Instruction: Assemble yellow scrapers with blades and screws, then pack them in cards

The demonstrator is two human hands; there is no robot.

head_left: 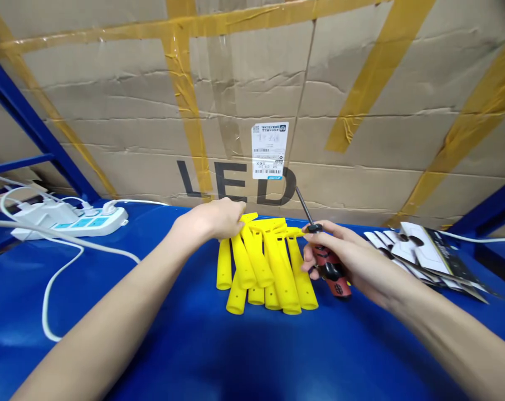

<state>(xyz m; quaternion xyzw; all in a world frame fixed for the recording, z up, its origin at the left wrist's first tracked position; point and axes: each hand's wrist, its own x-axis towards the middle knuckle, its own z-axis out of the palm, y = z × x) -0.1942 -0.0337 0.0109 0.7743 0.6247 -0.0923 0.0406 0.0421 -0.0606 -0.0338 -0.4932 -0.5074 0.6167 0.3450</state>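
Several yellow plastic tube handles (255, 259) lie piled on the blue table, their round open ends towards me and narrow ends away. My left hand (222, 218) reaches over the far left of the pile. Its fingers are curled down at the narrow ends, and the hand itself hides what they grip. In my right hand (325, 245) is a screwdriver (336, 278) with a red and black handle, its dark shaft pointing up and away to the left. The right thumb and fingertips are beside a yellow narrow end at the pile's right side.
A white power strip (108, 219) with plugs and cables stands at the left. Printed cards (419, 250) with round holes are stacked at the right. Behind the blue table (252, 362) rises a large taped carton (131, 139) marked LED. Blue metal frame bars (30, 122) flank both sides.
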